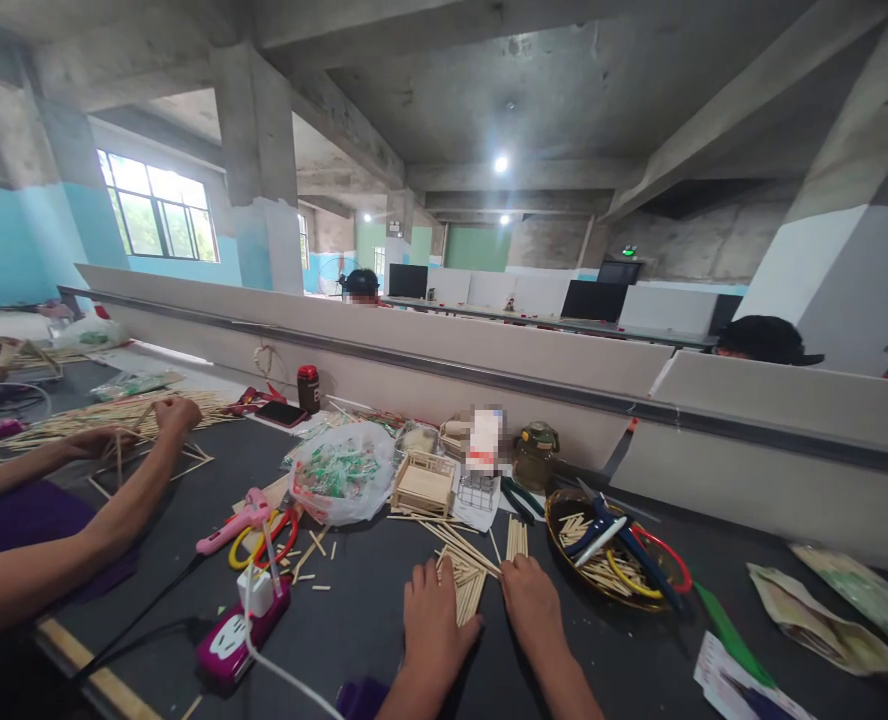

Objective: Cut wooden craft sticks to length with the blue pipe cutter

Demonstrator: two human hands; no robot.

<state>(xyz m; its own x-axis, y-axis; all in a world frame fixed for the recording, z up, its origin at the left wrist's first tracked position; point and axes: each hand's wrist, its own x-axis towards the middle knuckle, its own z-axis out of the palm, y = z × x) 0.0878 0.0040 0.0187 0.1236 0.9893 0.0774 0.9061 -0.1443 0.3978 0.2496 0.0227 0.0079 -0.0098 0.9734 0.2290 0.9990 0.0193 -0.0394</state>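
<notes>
A loose pile of short wooden sticks [471,590] lies on the dark table between my hands. My left hand [433,615] rests palm down on the pile's left side, its thumb apart from the fingers. On the pile's right, my right hand [532,600] has its fingers bent together at the ends of some sticks; whether it grips one is hidden. Just beyond the right hand stands a row of parallel sticks [517,536]. A small wooden model [424,484] sits behind the pile. The round basket [556,550] at the right holds short sticks, pliers and scissors.
A pink glue gun [234,522], a purple power strip [243,630] and a plastic bag [343,472] are to the left. Behind stand a dark jar [535,455] and a low partition [444,350]. A co-worker's arms [106,530] reach over the table at far left.
</notes>
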